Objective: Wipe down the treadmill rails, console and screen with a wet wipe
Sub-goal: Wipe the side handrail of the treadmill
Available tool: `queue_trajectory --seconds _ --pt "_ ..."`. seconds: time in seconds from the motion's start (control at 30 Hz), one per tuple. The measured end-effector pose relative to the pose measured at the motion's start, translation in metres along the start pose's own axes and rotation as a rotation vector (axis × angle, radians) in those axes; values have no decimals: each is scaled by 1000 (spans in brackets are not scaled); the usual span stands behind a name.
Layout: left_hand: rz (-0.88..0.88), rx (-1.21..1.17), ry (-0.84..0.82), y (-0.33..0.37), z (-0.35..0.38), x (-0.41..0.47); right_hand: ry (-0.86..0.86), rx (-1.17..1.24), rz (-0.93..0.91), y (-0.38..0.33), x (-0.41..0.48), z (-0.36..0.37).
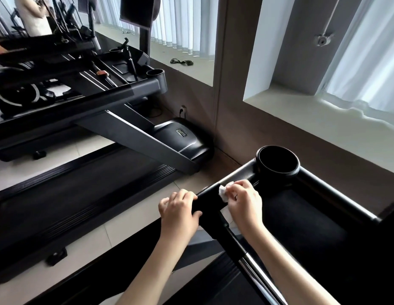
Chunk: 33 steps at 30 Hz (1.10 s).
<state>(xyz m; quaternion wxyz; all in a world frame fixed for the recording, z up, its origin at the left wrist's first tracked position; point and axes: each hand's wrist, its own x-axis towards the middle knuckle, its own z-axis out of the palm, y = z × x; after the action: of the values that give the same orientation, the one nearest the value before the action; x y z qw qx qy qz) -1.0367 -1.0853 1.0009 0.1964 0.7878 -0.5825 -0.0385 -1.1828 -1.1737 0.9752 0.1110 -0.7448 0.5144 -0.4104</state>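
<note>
The black left rail (210, 200) of my treadmill runs from lower left up to a round cup holder (277, 161) at the console's corner. My left hand (180, 211) grips the rail's near end, fingers curled over the top. My right hand (242, 199) pinches a crumpled white wet wipe (224, 191) and presses it against the rail just below the cup holder. The console tray (301, 216) lies dark to the right of my right hand. The screen is out of view.
A chrome-and-black handlebar (246, 258) slopes down from the rail toward the bottom edge. A second treadmill (92, 102) stands to the left across a strip of tiled floor. A wall mirror (180, 40) and a curtained window sill (323, 106) lie ahead.
</note>
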Motion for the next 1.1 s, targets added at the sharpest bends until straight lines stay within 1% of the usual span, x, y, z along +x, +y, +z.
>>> queue_trajectory --seconds 0.1,0.23,0.33,0.4,0.47,0.53,0.67,0.8,0.83,0.93,0.97,1.07,1.1 --pt "7 -6 13 -1 1 1 -6 51 -13 -4 -13 2" --pt "14 4 13 -2 2 1 45 -30 107 -4 -15 9" --pt "23 0 27 -3 3 1 45 -55 43 -15 -29 14" --pt "33 -12 43 -4 4 2 89 -78 21 -14 -28 11" --pt "38 -20 45 -4 5 1 150 -107 39 -10 -24 9" --pt "52 -28 66 -6 6 0 132 -111 54 -13 -29 12" --pt "79 -35 81 -12 8 -4 63 -39 18 -17 -37 12" --pt "73 -17 127 -26 5 -14 83 35 146 -14 -28 10" --pt "66 -10 150 -30 4 -16 69 52 129 -18 -31 12" --pt "56 -12 186 -39 2 -21 30 14 -75 -27 -39 18" --pt "58 -15 191 -39 2 -22 28 11 -91 -27 -35 17" --pt "53 -23 185 -40 2 -24 70 -17 -7 -27 -14 15" --pt "42 -22 175 -40 2 -25 57 -42 -15 -30 -10 16"
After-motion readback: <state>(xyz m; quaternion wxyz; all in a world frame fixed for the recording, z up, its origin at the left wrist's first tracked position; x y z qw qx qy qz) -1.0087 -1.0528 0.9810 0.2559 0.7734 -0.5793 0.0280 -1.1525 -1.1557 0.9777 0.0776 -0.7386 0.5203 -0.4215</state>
